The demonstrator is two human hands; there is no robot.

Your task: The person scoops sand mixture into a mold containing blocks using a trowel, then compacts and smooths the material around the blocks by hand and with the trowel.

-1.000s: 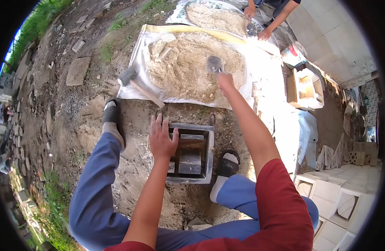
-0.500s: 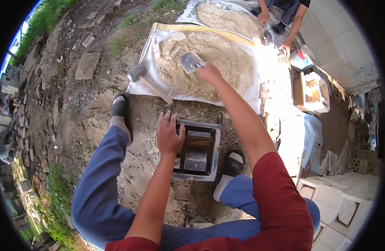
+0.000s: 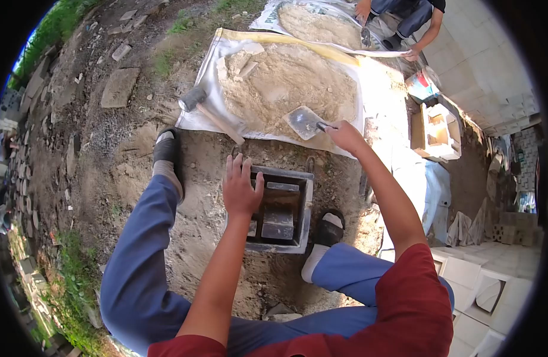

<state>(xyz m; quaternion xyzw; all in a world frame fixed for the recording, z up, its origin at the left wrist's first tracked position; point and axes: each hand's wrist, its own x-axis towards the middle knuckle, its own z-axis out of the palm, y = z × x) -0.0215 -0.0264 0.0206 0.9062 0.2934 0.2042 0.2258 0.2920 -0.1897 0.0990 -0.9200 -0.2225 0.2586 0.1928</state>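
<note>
My right hand (image 3: 346, 138) is closed round the handle of a trowel (image 3: 304, 122), whose flat blade lies over the near right part of a heap of sandy mix (image 3: 286, 71). That heap rests on a white sack sheet (image 3: 205, 113) with a yellow border. My left hand (image 3: 242, 187) lies with fingers stretched on the left rim of a metal block mould (image 3: 306, 208), holding nothing. Inside the mould are raised core blocks (image 3: 278, 224). A mallet (image 3: 209, 114) with a dark head lies across the sheet's near left edge.
Beyond, another person (image 3: 404, 27) crouches by a second sheet of mix (image 3: 321, 27). To the right stand a bucket (image 3: 421, 87) and a hollow block (image 3: 443, 134). Pale blocks (image 3: 464, 279) are stacked at lower right. A flat stone (image 3: 120, 87) lies on the left ground.
My right hand has brought the trowel right and nearer, from mid-heap to the sheet's near right part. My left hand stays on the mould. The other person's hands have shifted.
</note>
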